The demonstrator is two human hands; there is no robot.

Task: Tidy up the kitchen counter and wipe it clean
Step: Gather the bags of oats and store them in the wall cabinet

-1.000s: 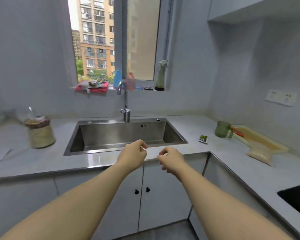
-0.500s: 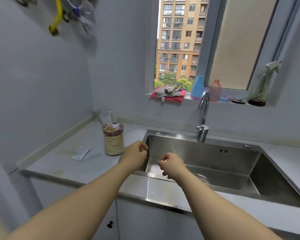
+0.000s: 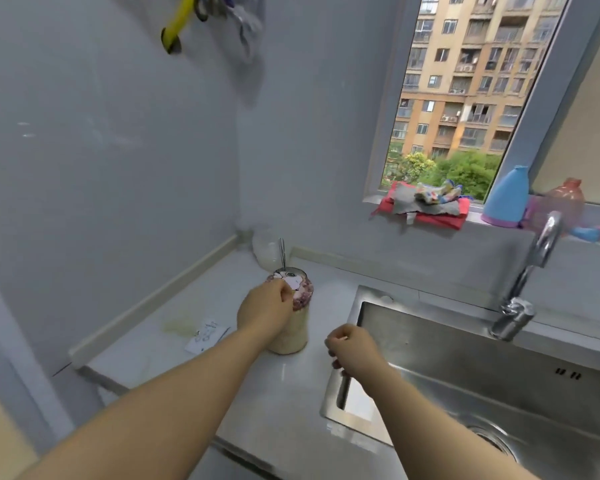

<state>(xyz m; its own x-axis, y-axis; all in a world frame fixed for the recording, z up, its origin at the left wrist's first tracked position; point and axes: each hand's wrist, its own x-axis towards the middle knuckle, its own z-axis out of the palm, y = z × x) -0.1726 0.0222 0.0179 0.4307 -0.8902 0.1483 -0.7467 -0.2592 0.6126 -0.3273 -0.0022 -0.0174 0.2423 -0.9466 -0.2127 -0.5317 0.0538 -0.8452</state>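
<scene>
Pale table [image 3: 284, 379] runs across the lower middle of the frame, steel sink [image 3: 499, 386] set into it at lower right. At centre a jar [image 3: 293, 327] of pale grains stands upright; behind it, in the corner, a clear container [image 3: 265, 251]. Left of the jar lies a small white packet [image 3: 205, 336] beside a yellowish stain [image 3: 181, 325].

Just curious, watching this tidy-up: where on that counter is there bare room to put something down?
Bare counter lies between the grain jar and the sink, toward the front edge. The back corner is crowded: a clear container behind the jar, a paper card to its left.
</scene>
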